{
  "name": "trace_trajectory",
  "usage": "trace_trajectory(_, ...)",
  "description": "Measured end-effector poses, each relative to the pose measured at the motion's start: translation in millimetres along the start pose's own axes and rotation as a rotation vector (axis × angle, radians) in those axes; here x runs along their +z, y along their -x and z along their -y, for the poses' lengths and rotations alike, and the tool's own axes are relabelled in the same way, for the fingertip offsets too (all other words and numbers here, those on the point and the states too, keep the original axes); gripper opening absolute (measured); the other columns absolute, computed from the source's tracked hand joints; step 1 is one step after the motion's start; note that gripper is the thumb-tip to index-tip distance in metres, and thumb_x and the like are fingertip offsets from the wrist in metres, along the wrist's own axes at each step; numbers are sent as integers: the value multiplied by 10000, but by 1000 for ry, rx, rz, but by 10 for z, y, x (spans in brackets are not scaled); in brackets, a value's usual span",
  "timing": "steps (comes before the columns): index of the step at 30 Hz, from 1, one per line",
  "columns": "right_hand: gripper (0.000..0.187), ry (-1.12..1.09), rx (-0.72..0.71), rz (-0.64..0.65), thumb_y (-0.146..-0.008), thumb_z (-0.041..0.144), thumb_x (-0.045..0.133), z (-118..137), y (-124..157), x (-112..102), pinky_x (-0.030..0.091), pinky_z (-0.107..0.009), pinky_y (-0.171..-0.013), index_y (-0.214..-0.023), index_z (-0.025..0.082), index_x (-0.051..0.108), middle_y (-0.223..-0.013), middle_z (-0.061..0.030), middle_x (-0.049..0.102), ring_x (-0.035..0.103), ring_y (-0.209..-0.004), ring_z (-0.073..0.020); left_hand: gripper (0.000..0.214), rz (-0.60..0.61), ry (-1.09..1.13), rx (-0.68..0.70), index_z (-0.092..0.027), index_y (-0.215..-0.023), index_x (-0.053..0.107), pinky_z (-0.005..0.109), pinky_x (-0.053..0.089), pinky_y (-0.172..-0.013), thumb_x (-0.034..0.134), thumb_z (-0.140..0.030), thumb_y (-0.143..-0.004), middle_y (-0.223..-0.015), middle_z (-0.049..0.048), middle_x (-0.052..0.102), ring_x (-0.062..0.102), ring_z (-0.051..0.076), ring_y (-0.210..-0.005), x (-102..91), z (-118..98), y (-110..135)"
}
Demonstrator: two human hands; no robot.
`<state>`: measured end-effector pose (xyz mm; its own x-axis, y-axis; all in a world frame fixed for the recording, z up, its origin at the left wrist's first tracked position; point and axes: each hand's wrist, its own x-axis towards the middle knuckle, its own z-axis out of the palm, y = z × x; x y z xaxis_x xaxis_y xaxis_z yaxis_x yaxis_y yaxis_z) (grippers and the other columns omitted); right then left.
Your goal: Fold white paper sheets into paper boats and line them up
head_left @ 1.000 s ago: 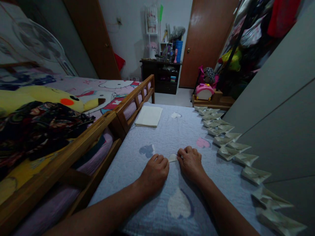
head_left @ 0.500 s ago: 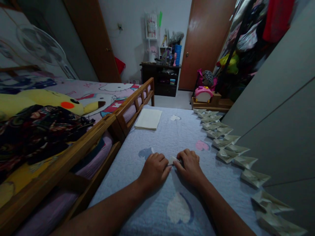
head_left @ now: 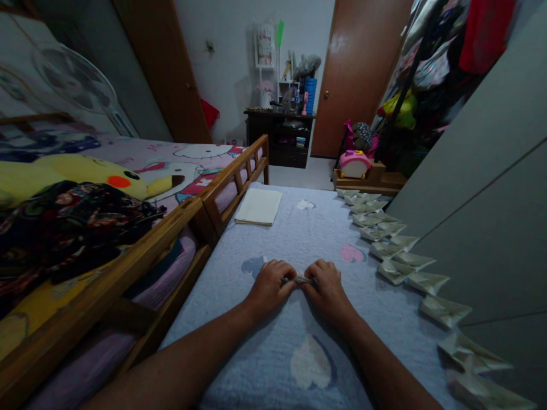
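In the head view, taking the joined hands as the centre of the clock, both hands pinch one small, narrow piece of folded off-white paper (head_left: 305, 279). The left hand (head_left: 269, 290) grips its 9 o'clock end between thumb and curled fingers, and the right hand (head_left: 329, 289) grips its 3 o'clock end in the same way, so only the short middle part shows between them. The hands are near each other, low over a pale-blue quilted cover (head_left: 239, 347) printed with hearts.

A pink heart (head_left: 352, 253) lies at 2 o'clock, and a large whitish heart (head_left: 311, 361) at 6 o'clock, between the forearms. At 11 o'clock, well apart from the hands, a flat stack of square off-white paper sheets (head_left: 258, 206) rests on the cover. Folded off-white paper shapes with pointed ends (head_left: 395, 271) line the cover's edge from 1 round to 4 o'clock, several overlapping. Beyond the cover, a brown wooden bed rail (head_left: 183, 213) runs from 9 to 11 o'clock, with a yellow plush toy (head_left: 85, 171) behind it at 10. A dark cabinet (head_left: 265, 136) stands at 12 o'clock.
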<state>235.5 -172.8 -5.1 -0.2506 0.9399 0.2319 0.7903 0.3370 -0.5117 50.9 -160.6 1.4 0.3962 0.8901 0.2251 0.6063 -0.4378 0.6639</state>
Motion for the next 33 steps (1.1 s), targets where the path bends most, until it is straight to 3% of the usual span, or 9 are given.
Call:
trace_trajectory(5,92,-66,-18,-12,-829,117,610,-7,-6,17,374,-358,-787,-858,203,595,-888,-42,597,503,-877,-226,94,-20,73,64,-182,-782,617,313,421,-780,655,-115,-837,-790,11,634,570,187,-817,-14,-6,2)
trace_trajectory(9,422,-237,0,-65,-740,41,600,-28,-8,25,428,-348,-817,-1136,182,561,-973,-56,600,529,-910,-216,97,-46,57,121,-192,-806,637,323,437,-806,628,-99,-829,-832,23,624,558,202,-874,-30,-23,5)
trace_trajectory(14,119,-235,-74,32,-848,94,563,12,-19,-51,417,-316,-762,-827,198,617,-845,-36,585,528,-849,-198,112,-87,162,97,-193,-852,654,332,471,-875,591,-102,-833,-1019,63,639,593,205,-974,-44,-48,21)
trace_trajectory(18,138,-226,-106,39,-894,143,570,31,-22,-84,410,-300,-741,-782,205,620,-826,-27,583,525,-831,-186,101,-38,251,44,-184,-818,646,276,476,-741,574,-123,-854,-807,18,670,620,166,-776,-50,-56,32)
trace_trajectory(22,173,-193,-150,29,-911,171,584,33,-11,-78,393,-297,-730,-741,203,592,-790,-20,578,515,-807,-183,70,-39,283,-16,-179,-781,625,251,459,-689,605,-134,-830,-732,-11,650,605,144,-703,-65,-71,35)
trace_trajectory(28,204,-187,-168,19,-923,178,573,65,-10,-82,377,-300,-724,-720,202,573,-758,-18,571,505,-786,-182,74,-50,239,6,-184,-773,591,248,460,-688,599,-132,-824,-732,-17,635,591,137,-692,-70,-84,42)
trace_trajectory(33,217,-209,-168,21,-924,167,544,73,-13,-94,384,-305,-737,-711,202,567,-747,-18,566,502,-787,-180,82,-42,241,48,-196,-913,586,271,492,-756,570,-144,-852,-839,6,661,636,159,-798,-49,-77,48)
